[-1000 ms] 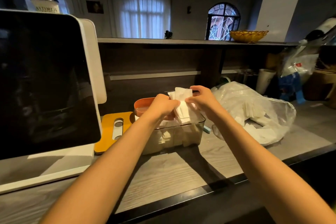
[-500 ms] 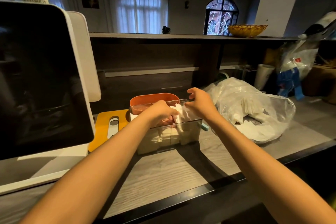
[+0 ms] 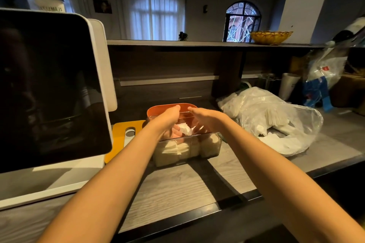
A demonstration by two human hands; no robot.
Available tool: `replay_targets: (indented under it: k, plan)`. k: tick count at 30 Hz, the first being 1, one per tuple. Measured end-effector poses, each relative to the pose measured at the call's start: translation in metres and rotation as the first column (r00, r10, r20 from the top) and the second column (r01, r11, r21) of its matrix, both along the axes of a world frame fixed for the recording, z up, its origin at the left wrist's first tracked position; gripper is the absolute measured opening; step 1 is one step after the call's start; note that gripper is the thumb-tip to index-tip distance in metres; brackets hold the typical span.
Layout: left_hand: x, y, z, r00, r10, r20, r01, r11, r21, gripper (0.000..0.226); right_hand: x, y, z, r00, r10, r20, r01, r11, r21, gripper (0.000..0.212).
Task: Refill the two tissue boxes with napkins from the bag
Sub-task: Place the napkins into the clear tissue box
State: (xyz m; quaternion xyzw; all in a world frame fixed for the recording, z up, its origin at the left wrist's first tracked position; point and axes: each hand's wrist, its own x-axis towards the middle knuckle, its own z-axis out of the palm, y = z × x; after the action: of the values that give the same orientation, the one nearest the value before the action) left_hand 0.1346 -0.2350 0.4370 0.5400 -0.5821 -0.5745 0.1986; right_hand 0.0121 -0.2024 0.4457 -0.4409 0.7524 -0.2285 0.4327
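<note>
Now the wad of white napkins [image 3: 184, 129] raised a second ago lies inside the clear rectangular plastic tissue box [image 3: 187, 149] on my counter; so this box reads nearly full. Count: one left hand [image 3: 167, 122] and one right hand [image 3: 205, 119], fingers loosely pressing napkins; one orange oval box [image 3: 158, 108] behind; one clear plastic bag [image 3: 276, 120] rightward.

Both hands [image 3: 167, 122] have apparently pushed the napkins [image 3: 184, 129] down into the box [image 3: 209, 144]

head view | looks forward and down (wide-angle) | close above counter [image 3: 177, 187]
</note>
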Motion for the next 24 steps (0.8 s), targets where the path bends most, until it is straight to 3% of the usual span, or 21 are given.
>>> replay_targets:
  k: [4,8,11,13,18,24]
  plan:
    - [0.001,0.003,0.001,1.0,-0.022,-0.008,0.022,1.0,-0.022,0.062,-0.001,-0.001,0.004,1.0,-0.018,0.002,0.018,0.999,-0.049,0.068]
    - [0.001,0.004,0.006,0.984,-0.002,-0.179,-0.004,0.999,-0.033,0.061,-0.009,-0.003,0.007,0.975,-0.211,0.076,0.223,0.938,-0.264,0.068]
    - [0.001,0.008,0.01,0.96,0.007,-0.281,-0.027,0.997,-0.066,0.058,-0.014,0.006,0.009,0.975,-0.187,0.117,0.21,0.951,-0.228,0.071]
    - [-0.002,0.016,0.014,0.939,-0.002,-0.344,-0.043,0.992,-0.122,0.053,-0.014,0.013,0.013,0.958,-0.176,0.228,0.244,0.916,-0.318,0.068]
    - [-0.018,0.052,0.038,0.824,-0.079,-0.561,-0.14,0.931,-0.336,0.038,-0.02,0.057,0.034,0.846,-0.14,0.515,0.488,0.593,-0.641,0.043]
    - [-0.07,0.101,0.034,0.736,-0.259,-0.626,-0.077,0.886,-0.457,0.032,-0.054,0.112,0.021,0.8,-0.227,0.555,0.599,0.335,-0.727,0.038]
